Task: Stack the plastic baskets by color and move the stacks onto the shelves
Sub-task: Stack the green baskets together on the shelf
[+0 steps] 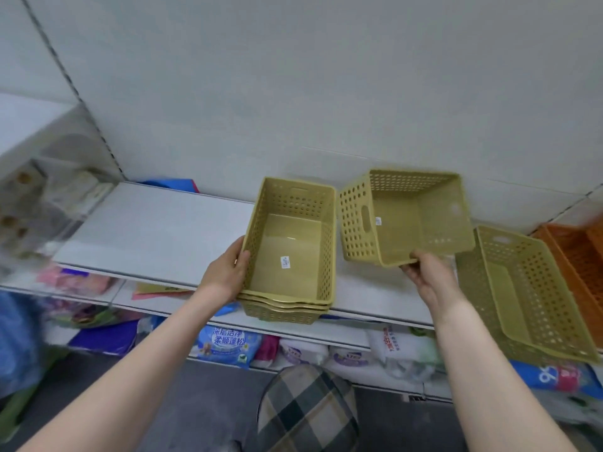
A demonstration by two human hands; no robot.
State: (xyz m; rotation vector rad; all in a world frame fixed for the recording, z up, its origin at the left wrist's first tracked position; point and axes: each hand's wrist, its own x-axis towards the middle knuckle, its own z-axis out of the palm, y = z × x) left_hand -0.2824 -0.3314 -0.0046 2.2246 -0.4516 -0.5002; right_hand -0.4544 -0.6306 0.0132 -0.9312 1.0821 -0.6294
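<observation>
A stack of olive-yellow perforated baskets (290,252) sits at the front edge of the white shelf (156,230). My left hand (225,272) grips the stack's left rim. My right hand (430,275) holds a single olive-yellow basket (408,216) by its near corner, tilted in the air just right of the stack. Further right, two more olive-yellow baskets (528,288) lie nested and tilted, overhanging the shelf edge. Orange baskets (577,256) stand at the far right.
A clear plastic divider (49,207) closes off the shelf's left end. Below the shelf lie bagged goods (225,347) and white packets (404,350). A plaid-cushioned stool (306,409) stands on the dark floor directly under my arms.
</observation>
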